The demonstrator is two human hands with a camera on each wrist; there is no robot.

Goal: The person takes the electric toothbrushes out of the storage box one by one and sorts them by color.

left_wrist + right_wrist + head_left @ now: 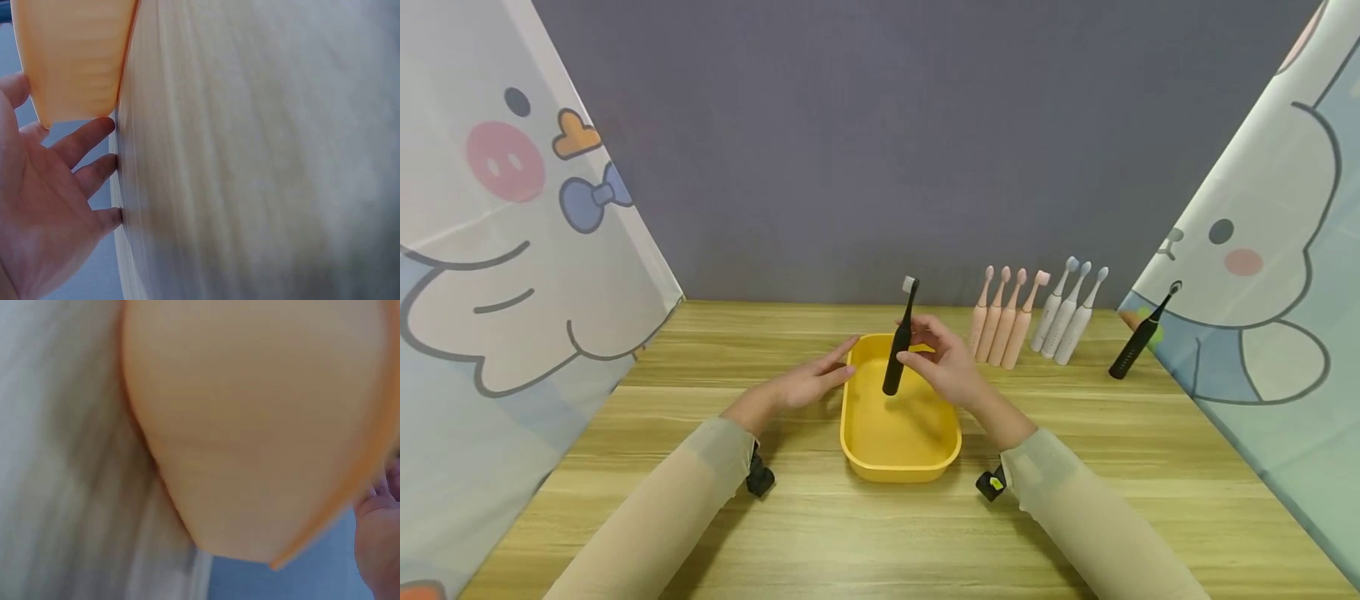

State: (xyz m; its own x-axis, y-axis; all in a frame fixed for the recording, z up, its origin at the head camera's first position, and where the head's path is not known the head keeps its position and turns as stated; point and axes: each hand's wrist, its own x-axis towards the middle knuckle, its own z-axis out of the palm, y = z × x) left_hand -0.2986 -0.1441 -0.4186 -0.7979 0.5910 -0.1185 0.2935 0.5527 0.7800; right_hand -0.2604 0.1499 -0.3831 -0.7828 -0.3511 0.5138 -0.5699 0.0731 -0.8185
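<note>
A black electric toothbrush (896,360) is held tilted over the yellow tray (901,473), its white bristles up. My right hand (953,371) pinches its handle between thumb and fingers. At the tray's far left corner rests my left hand (805,386), fingers extended. In the left wrist view, the left hand (50,181) has its thumb at the tray's upper edge and its fingertips low by the wooden surface. The right wrist view is mostly filled by the tray's outer wall (250,437), with part of the right hand (380,544) at the edge; the toothbrush is hidden there.
Several pink electric toothbrushes (1003,325) stand in a row right of the tray. Beside them are three white ones (1063,321), then another black one (1135,346) farther right. A grey panel (880,150) backs the wooden table (865,542); printed cloths hang at both sides.
</note>
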